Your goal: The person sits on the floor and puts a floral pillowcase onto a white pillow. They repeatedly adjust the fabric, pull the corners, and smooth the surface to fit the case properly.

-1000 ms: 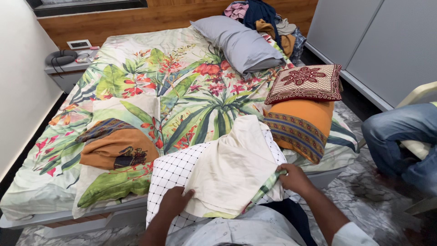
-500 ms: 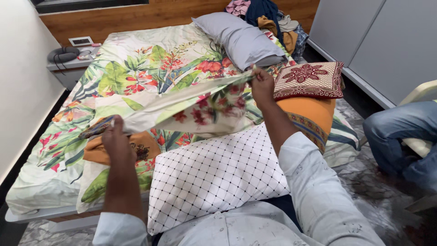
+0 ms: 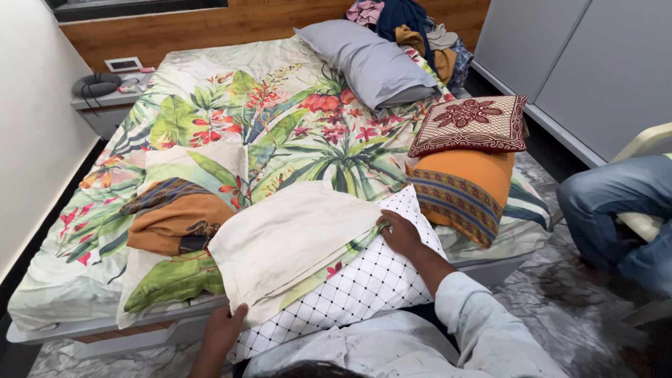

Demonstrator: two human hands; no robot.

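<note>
A white pillow with a black grid pattern lies at the near edge of the bed. An inside-out pillowcase, cream with a floral print showing at its edges, is spread over the pillow's left part. My right hand grips the pillowcase's far right edge on top of the pillow. My left hand holds the pillowcase's near corner by the pillow's near left corner.
The bed has a floral sheet. On it lie an orange-brown folded cloth, an orange pillow, a maroon patterned cushion, a grey pillow and a clothes pile. A seated person's jeans-clad leg is at right.
A second ago the pillowcase lay bunched on the pillow; both hands lifted it stretched in the air, then laid it down flat over the pillow's left part.
</note>
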